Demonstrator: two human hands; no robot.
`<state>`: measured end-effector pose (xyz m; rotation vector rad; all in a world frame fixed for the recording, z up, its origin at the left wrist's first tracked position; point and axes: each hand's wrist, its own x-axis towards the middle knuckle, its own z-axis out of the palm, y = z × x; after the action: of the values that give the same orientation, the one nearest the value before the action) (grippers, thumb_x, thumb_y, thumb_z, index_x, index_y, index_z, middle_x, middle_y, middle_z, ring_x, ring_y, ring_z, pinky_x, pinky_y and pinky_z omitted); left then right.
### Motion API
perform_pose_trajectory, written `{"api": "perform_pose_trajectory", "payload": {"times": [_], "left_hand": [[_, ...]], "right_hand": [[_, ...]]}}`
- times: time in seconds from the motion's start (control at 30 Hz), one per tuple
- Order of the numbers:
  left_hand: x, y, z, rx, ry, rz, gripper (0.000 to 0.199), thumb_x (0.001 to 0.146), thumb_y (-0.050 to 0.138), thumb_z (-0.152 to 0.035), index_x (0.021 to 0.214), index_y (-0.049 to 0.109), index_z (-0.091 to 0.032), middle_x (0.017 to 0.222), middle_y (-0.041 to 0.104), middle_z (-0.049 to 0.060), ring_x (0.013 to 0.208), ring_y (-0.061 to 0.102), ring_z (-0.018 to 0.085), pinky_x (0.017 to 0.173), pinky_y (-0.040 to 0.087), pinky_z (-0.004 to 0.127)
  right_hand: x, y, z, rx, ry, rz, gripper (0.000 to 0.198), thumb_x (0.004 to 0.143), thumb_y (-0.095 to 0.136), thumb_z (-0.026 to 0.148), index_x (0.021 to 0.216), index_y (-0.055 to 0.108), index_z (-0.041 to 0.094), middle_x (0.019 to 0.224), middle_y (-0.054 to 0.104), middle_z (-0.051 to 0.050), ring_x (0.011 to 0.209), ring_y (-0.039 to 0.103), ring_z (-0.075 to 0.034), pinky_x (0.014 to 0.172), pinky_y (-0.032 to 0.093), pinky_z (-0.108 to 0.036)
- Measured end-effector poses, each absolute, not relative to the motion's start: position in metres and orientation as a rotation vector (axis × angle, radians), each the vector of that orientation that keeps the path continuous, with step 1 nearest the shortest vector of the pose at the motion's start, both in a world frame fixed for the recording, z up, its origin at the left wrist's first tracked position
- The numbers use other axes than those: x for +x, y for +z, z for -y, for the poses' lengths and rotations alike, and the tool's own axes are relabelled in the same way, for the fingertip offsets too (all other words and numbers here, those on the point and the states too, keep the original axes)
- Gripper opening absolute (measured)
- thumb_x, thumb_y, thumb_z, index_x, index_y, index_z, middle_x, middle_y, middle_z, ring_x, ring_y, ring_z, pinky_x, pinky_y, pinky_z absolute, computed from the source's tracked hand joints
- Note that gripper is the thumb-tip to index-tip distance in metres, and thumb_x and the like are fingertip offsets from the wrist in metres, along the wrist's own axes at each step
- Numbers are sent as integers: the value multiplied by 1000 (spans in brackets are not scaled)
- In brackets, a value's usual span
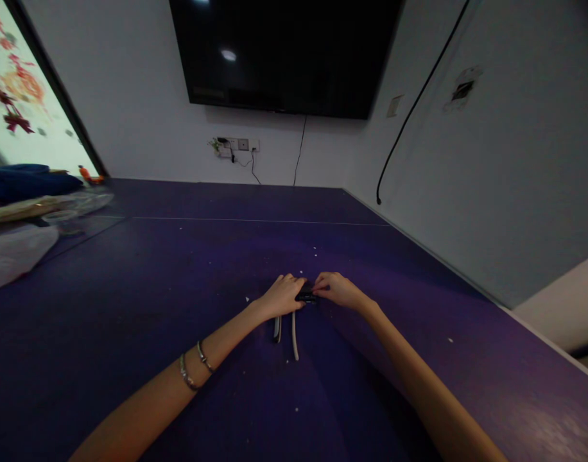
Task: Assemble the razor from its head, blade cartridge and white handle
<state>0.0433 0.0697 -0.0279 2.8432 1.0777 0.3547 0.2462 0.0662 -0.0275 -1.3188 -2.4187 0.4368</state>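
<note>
Lower centre of frame: slim loose piece (277,328) set down; left hand (282,298) grips a small black object (306,297); pale strip (294,339) below, joined or not unclear; right hand (338,290) at object's right end, grip unreadable. Looks mid-work to me, unfinished.

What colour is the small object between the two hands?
The small object is black; the head view shows it.

From here I see, just below the centre of the frame, a left hand (283,296) holding a small black object (306,297), the right hand's (339,289) fingertips at its right end. A pale strip (294,337) lies below on the purple surface (178,276); a television (294,58) hangs top centre.
</note>
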Motion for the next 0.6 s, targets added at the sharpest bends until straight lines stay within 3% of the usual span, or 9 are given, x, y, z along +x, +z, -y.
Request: {"api": "perform_pose_trajectory", "payload": {"times": [0.6], "left_hand": [[43, -22, -67, 2819, 347, -1071, 54, 74, 60, -31, 123, 48, -11, 109, 60, 14, 103, 51, 26, 88, 40, 38]], "right_hand": [[247, -25, -65, -1332, 449, 2335, 18, 80, 55, 22, 86, 72, 22, 85, 65, -4, 77, 59, -14, 72, 44, -26]]}}
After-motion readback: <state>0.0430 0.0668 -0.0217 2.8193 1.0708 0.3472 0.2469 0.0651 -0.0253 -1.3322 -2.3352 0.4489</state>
